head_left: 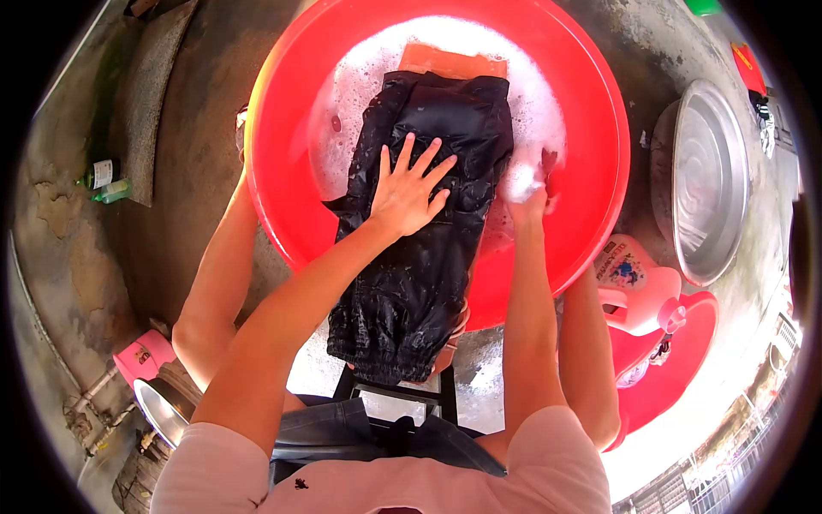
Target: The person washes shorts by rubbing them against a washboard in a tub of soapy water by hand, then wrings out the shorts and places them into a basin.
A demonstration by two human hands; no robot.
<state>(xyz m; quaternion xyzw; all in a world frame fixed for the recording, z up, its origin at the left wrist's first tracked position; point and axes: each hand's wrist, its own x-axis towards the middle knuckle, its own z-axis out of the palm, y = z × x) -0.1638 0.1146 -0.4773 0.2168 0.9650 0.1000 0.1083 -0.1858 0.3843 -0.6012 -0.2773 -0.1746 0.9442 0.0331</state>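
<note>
A wet black garment (411,283) lies lengthwise on an orange board (454,62), which leans into a large red basin (604,111) of foamy water. Spread flat on the garment's upper part is my left hand (409,193), fingers apart. To the right of the board, my right hand (533,199) is down in the basin at the suds; white foam covers most of it, and its fingers and anything in them are hidden.
A metal basin (709,184) stands at the right, above a pink jug (634,287) and a smaller red basin (693,343). Green bottles (110,190) lie at the left. A pink container (143,355) and a metal bowl (160,411) are at the lower left.
</note>
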